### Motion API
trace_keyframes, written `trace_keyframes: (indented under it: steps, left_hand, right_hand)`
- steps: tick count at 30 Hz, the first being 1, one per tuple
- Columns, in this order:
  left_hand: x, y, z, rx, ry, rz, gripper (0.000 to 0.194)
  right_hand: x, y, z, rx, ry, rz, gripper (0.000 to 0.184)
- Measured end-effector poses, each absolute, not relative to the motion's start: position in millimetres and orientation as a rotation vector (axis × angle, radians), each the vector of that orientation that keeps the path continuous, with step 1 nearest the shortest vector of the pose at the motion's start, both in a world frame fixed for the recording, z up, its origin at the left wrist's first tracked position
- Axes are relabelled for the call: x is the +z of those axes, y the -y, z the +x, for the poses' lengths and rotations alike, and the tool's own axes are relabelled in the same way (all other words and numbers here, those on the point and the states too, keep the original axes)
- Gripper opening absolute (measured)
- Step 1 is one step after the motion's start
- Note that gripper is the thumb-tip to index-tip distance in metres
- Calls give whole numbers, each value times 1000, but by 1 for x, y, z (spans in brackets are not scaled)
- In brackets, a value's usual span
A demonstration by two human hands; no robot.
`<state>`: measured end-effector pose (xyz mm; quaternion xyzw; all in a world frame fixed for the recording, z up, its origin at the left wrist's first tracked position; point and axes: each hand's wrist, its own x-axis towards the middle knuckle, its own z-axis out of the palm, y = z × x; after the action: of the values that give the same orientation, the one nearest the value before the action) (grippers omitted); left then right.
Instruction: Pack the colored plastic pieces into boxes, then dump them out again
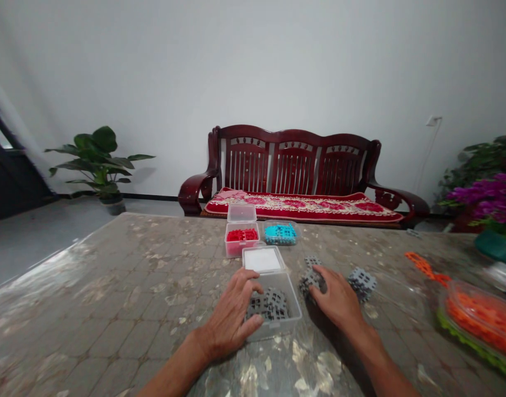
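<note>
A clear plastic box (293,304) with its white lid flipped open stands on the table in front of me and holds several grey interlocking pieces (272,305). My left hand (232,317) rests against the box's left side, fingers curled onto the pieces inside. My right hand (338,300) lies palm down to the right of the box, fingertips closed over a loose grey piece (312,280). Another grey cluster (362,282) and a small one (313,260) lie beside it.
Farther back stand a box of red pieces (241,240) and a box of blue pieces (280,234). At the right edge are a tray of orange pieces (480,322), a loose orange strip (422,267) and purple flowers (490,201). A wooden bench (294,173) stands behind the table.
</note>
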<state>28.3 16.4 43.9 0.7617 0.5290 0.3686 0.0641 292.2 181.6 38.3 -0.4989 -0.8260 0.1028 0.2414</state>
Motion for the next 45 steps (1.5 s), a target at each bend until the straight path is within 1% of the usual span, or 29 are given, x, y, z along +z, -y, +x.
trace_keyframes:
  steps: [2, 5, 7, 11, 15, 17, 19, 21, 24, 27, 30, 39, 42, 45]
  left_hand:
    - [43, -17, 30, 1133, -1629, 2291, 26]
    - [43, -17, 33, 1153, -1665, 2278, 27]
    - [43, -18, 34, 1154, -1667, 2279, 28]
    - [40, -18, 33, 1162, -1658, 2291, 31]
    - [40, -18, 33, 1171, -1653, 2287, 32]
    - [41, -18, 33, 1180, -1654, 2273, 32]
    - [41, -18, 34, 1189, -1659, 2255, 33]
    - [40, -19, 34, 1208, -1657, 2243, 32]
    - [37, -19, 34, 1246, -1638, 2236, 31]
    - [34, -20, 34, 1245, -1640, 2227, 32]
    - [34, -20, 34, 1225, -1649, 2230, 33]
    - [31, -20, 34, 1242, -1653, 2243, 42]
    - [30, -20, 34, 1261, -1647, 2247, 46]
    - [30, -20, 34, 1263, -1645, 2243, 49]
  right_hand:
    - [43, -179, 291, 373, 2177, -1290, 52]
    - [59, -167, 284, 601, 2151, -1103, 57]
    - [73, -158, 277, 702, 2210, -958, 60]
    - [99, -142, 263, 783, 2446, -677, 66]
    - [111, -142, 260, 880, 2603, -539, 59]
    - [109, -150, 263, 947, 2537, -624, 51]
    - [103, -162, 269, 993, 2421, -801, 43]
    - [92, -173, 275, 926, 2346, -1001, 41]
    - [76, -182, 283, 657, 2395, -1214, 46]
    - [66, -180, 286, 446, 2522, -1305, 56]
    - [64, -176, 285, 333, 2594, -1361, 58]
    - [54, -182, 290, 302, 2543, -1434, 53]
    - [57, -185, 292, 332, 2437, -1418, 50]
    - [66, -185, 292, 316, 2298, -1344, 53]
